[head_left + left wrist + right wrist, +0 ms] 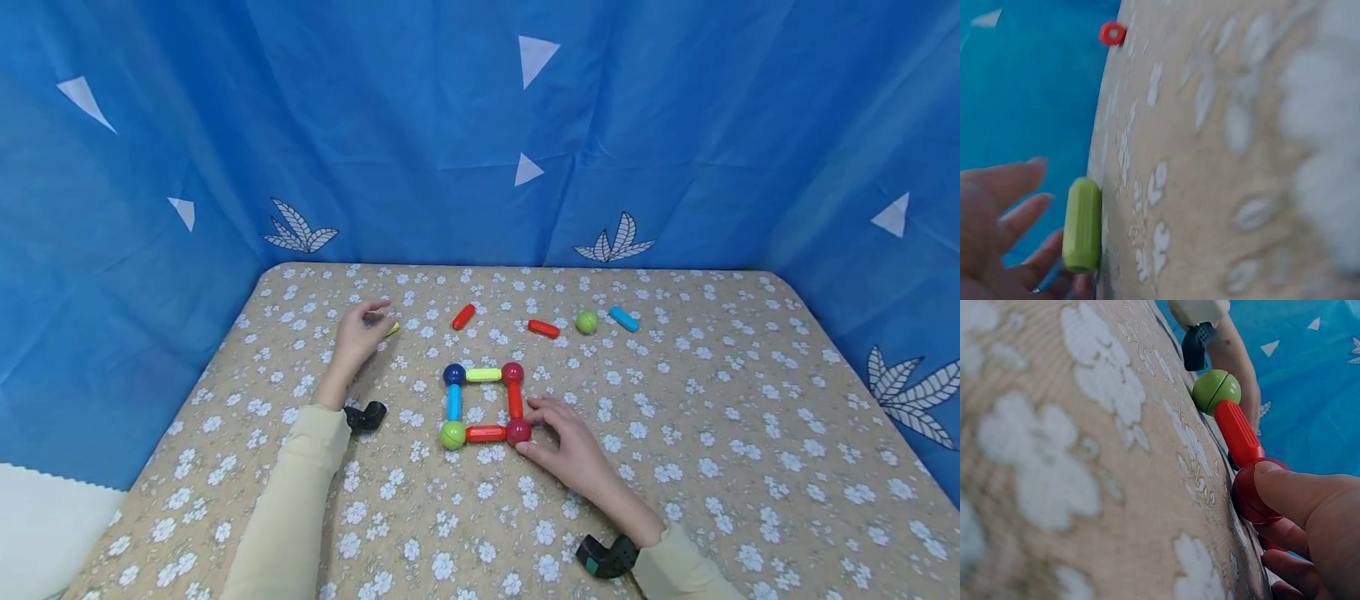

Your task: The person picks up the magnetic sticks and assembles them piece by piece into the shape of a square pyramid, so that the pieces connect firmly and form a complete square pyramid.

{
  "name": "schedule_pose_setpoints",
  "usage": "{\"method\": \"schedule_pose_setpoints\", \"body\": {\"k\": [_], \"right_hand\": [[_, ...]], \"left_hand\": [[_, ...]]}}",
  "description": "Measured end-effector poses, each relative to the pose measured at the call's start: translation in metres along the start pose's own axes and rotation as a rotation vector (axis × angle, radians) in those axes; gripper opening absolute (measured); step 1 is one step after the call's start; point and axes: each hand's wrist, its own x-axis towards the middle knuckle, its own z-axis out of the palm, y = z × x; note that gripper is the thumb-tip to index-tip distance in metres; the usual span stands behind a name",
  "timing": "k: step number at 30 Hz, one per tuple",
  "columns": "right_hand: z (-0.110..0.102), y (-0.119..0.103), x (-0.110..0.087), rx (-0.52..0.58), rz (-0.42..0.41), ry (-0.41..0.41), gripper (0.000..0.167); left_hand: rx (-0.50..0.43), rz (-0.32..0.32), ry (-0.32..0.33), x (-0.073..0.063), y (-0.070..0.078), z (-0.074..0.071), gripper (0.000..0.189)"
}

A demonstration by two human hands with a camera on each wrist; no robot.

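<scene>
A flat square of toy rods and balls lies on the table. At its near right corner my right hand [566, 446] pinches a dark red ball [1254, 490], the thumb lying on its side. From that ball a red rod [486, 433] leads to a green ball [452, 435]. A blue rod [453, 402], a dark blue ball [454, 374], a yellow-green rod [483, 375], another dark red ball [512, 372] and a second red rod [514, 400] form the other sides. To the left, my left hand [362, 333] reaches around a loose green rod [1082, 226], fingers spread and loosely bent.
Beyond the square lie two loose red rods [463, 317] [543, 328], a green ball [587, 322] and a blue rod [624, 318]. A flowered cloth [750, 467] covers the table. Blue curtains [450, 133] hang behind and at both sides.
</scene>
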Motion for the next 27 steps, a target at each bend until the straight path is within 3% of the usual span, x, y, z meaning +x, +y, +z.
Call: {"method": "schedule_pose_setpoints", "body": {"k": [6, 11, 16, 22, 27], "right_hand": [[0.001, -0.001, -0.001, -0.001, 0.002, 0.003, 0.027], [0.0, -0.003, 0.001, -0.008, 0.004, 0.003, 0.029], [0.0, -0.003, 0.0, -0.005, 0.017, -0.003, 0.037], [0.001, 0.0, 0.0, 0.009, -0.039, 0.022, 0.062], [0.001, 0.0, 0.0, 0.016, -0.124, -0.001, 0.058]], "left_hand": [[0.11, 0.042, -0.103, 0.004, -0.011, 0.0, 0.04], [0.189, 0.044, -0.085, -0.003, -0.008, 0.002, 0.024], [0.237, 0.054, -0.081, -0.013, -0.005, 0.0, 0.021], [0.182, 0.041, -0.128, -0.03, 0.005, -0.005, 0.026], [0.091, 0.01, -0.175, -0.046, 0.015, -0.01, 0.027]]}}
